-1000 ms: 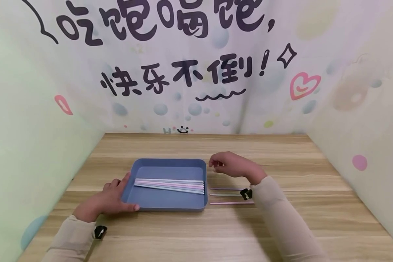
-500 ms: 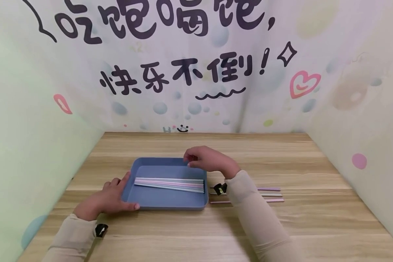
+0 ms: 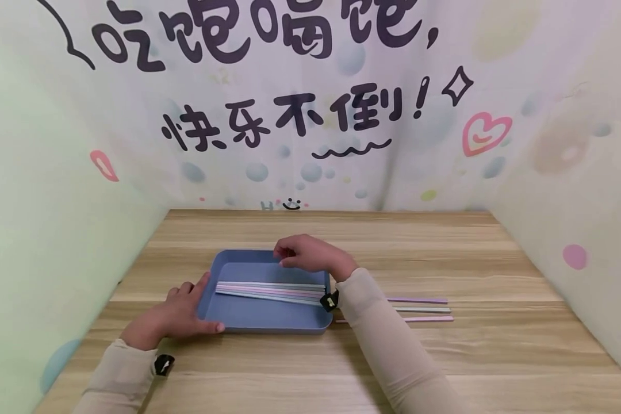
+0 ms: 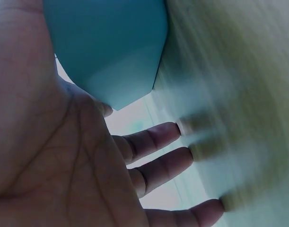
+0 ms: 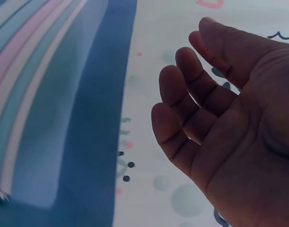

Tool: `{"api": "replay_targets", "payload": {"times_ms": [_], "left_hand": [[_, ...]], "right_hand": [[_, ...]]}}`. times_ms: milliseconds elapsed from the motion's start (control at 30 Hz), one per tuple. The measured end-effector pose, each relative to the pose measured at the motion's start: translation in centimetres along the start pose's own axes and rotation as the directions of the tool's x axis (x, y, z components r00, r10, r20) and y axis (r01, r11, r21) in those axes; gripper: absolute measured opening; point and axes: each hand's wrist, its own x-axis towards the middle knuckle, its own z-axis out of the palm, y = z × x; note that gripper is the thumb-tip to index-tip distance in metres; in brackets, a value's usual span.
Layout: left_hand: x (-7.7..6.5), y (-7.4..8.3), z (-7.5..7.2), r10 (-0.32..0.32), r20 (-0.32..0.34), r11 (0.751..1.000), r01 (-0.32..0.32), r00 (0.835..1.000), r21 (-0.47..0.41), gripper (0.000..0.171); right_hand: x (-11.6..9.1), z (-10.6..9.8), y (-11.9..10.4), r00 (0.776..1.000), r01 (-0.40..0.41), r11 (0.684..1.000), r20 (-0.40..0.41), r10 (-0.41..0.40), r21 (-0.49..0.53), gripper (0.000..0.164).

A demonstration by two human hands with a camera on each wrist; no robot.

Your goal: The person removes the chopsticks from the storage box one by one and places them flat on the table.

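A blue tray (image 3: 269, 322) lies on the table, holding a bundle of several pastel chopsticks (image 3: 269, 290) laid lengthwise. My left hand (image 3: 181, 313) rests against the tray's left end, thumb at the front corner, index finger along the side. In the left wrist view its other fingers (image 4: 165, 168) reach down to the tabletop. Above the tray's back right part hovers my right hand (image 3: 307, 253), fingers loosely bent with nothing in them; the right wrist view shows the bare palm (image 5: 229, 142). Three more chopsticks (image 3: 424, 310) lie right of the tray, partly hidden by the right sleeve.
The wood-grain table (image 3: 290, 374) meets a printed cloth wall (image 3: 290, 178) at the back, and pale walls rise at both sides. My right forearm (image 3: 388, 339) crosses in front of the tray's right end.
My right hand has moved left, from beyond the tray's right side to above the tray. The chopsticks on the table show more from behind the sleeve. My left hand stays put.
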Motion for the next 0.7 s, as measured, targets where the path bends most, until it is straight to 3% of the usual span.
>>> {"api": "replay_targets", "payload": {"times_ms": [367,700], "left_hand": [[-0.4,0.3,-0.4,-0.005,0.002,1.000,0.005,1.000,-0.002,0.126],[-0.4,0.2,-0.2,-0.012,0.000,1.000,0.012,1.000,-0.013,0.126]], "right_hand": [[2.0,3.3,1.0,0.999,-0.037,0.998,0.021,0.038,-0.052,0.015],[2.1,5.1,1.3,0.998,-0.062,0.996,0.021,0.063,-0.067,0.012]]}}
